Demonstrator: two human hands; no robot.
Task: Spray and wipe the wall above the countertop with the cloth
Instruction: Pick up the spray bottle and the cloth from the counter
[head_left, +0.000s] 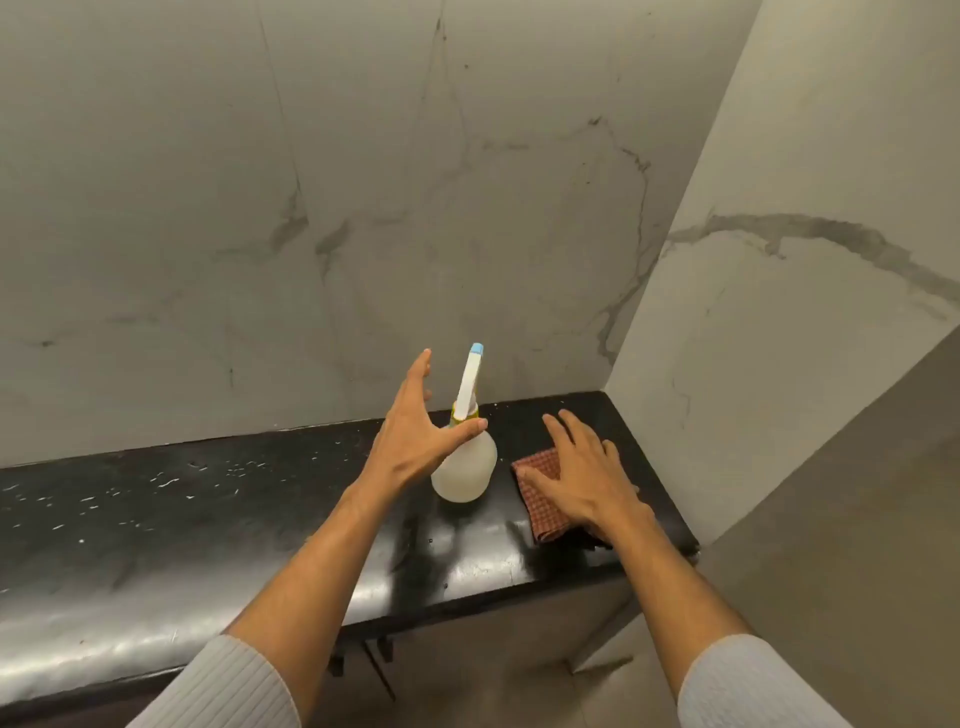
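The spray bottle (465, 480) stands upright on the black bench (208, 499) near the corner, the left hand (415, 431) spread wide about its neck, fingers (420, 370) straight and gripping nothing. Just beside it the right hand (587, 478) lies flat, fingers straight, on the folded checked cloth (543, 501). The veined wall (311, 208) rises behind, a side wall (779, 322) hemming the right.

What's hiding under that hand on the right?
A red checked cloth lies under the right hand, on the black countertop. The cloth's left side shows. The rest is covered by the hand, so what it looks like there cannot be seen.
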